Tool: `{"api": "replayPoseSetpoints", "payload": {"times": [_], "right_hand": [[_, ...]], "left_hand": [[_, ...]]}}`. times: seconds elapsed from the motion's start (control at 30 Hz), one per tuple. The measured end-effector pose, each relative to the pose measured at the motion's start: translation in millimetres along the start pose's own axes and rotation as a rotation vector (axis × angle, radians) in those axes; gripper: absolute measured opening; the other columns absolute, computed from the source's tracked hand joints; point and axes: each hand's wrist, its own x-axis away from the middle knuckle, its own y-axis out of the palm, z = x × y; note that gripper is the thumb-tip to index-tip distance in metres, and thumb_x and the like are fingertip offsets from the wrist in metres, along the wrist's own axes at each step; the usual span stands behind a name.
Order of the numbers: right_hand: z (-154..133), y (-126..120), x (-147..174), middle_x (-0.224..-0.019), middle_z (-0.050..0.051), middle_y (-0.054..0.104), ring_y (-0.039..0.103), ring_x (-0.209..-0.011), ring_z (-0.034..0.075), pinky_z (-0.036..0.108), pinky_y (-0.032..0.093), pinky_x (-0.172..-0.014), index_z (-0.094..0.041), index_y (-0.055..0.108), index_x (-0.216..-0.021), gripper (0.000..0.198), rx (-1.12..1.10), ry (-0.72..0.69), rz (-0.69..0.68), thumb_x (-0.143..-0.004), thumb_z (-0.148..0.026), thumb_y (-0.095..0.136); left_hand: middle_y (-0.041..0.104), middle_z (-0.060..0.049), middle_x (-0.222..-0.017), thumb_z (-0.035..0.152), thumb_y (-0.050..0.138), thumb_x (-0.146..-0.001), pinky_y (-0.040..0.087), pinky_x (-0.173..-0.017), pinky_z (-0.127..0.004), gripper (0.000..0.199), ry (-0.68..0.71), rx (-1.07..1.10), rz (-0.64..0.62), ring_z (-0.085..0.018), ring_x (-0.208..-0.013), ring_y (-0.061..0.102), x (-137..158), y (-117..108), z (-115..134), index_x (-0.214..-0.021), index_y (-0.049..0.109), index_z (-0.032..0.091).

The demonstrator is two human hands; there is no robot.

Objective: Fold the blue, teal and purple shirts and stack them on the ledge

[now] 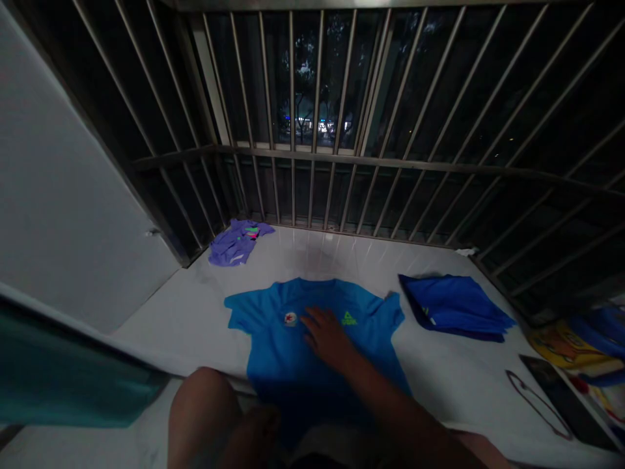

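A blue short-sleeved T-shirt (288,352) lies spread on the white ledge, collar toward the window. A round badge (290,318) and a green logo (348,318) mark its chest. Flat on the chest, between badge and logo, rests my right hand (326,333), fingers stretched and somewhat apart, holding nothing. The lower part of the shirt hangs toward me into shadow. Beside my bent knee (202,404), my left hand (261,423) is a dark shape close to the shirt's lower left side; its fingers are too dim to make out.
A folded blue garment (456,306) lies right of the shirt, and a crumpled purple garment (239,242) at the back left. Glasses (537,400) and a dark tablet-like device (569,400) lie at right, near colourful cloth (571,345). Metal bars (342,157) enclose the ledge (195,319).
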Motion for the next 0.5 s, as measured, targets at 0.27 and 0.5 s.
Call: {"api": "replayPoseSetpoints", "payload": {"times": [0.27, 0.5], "right_hand": [[93, 15, 78, -0.187, 0.006, 0.019, 0.015, -0.174, 0.031, 0.058, 0.008, -0.141, -0.024, 0.032, -0.178, 0.073, 0.091, 0.528, -0.005, -0.115, -0.059, 0.037], [105, 14, 89, -0.188, 0.003, 0.013, 0.011, -0.175, 0.029, 0.058, 0.005, -0.141, -0.027, 0.028, -0.179, 0.074, 0.087, 0.600, -0.013, -0.114, -0.062, 0.031]], "left_hand": [[0.038, -0.014, -0.180, 0.031, 0.052, -0.106, 0.026, -0.135, -0.073, 0.063, 0.042, -0.344, 0.121, -0.039, -0.167, 0.037, -108, -5, 41, -0.169, 0.052, 0.024], [0.035, -0.018, -0.181, 0.043, 0.037, -0.114, 0.028, -0.136, -0.066, 0.064, -0.120, -0.445, 0.121, -0.037, -0.168, 0.036, -141, -4, 27, -0.172, 0.044, 0.017]]}}
